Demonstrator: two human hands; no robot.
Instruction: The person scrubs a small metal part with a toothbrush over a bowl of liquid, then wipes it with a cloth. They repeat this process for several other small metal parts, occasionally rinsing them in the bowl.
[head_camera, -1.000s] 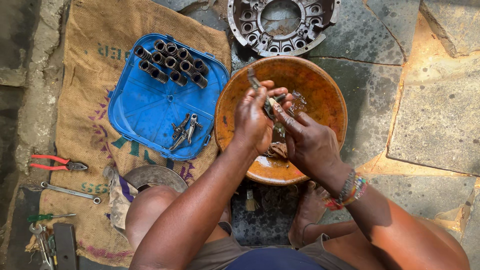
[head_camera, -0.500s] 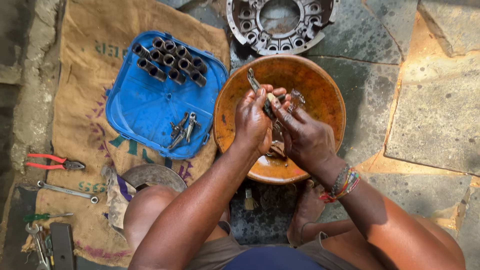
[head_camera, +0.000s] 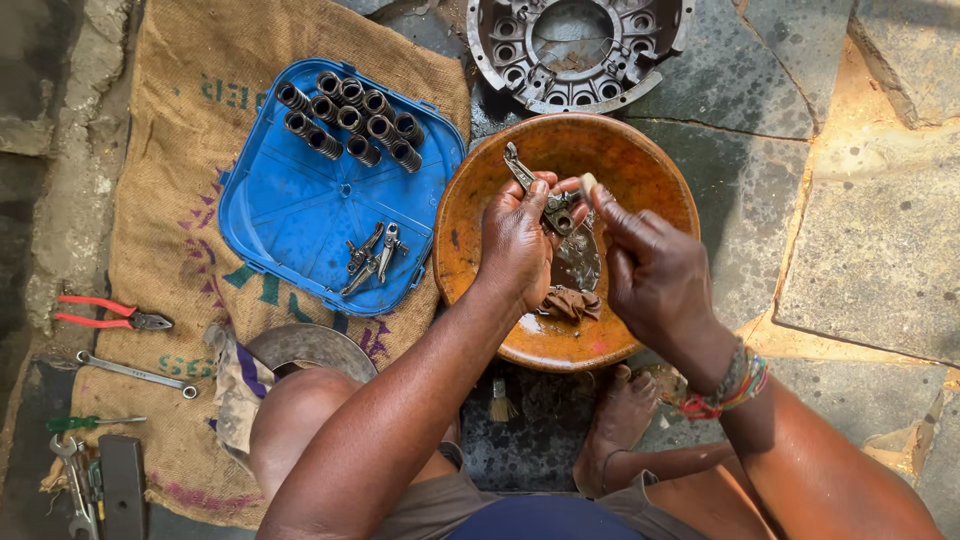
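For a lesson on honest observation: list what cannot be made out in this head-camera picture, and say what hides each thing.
- What the right hand pinches: only a pale tip shows past the fingers.
- Lower end of the metal part: covered by the left hand.
- Bowl bottom: hidden by both hands.
- Round casting: top cut off by the frame edge.
- Tools at lower left: too small, partly cut off.

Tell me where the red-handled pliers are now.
In the head view, the red-handled pliers lie at the far left on the burlap sack, just above the wrench.
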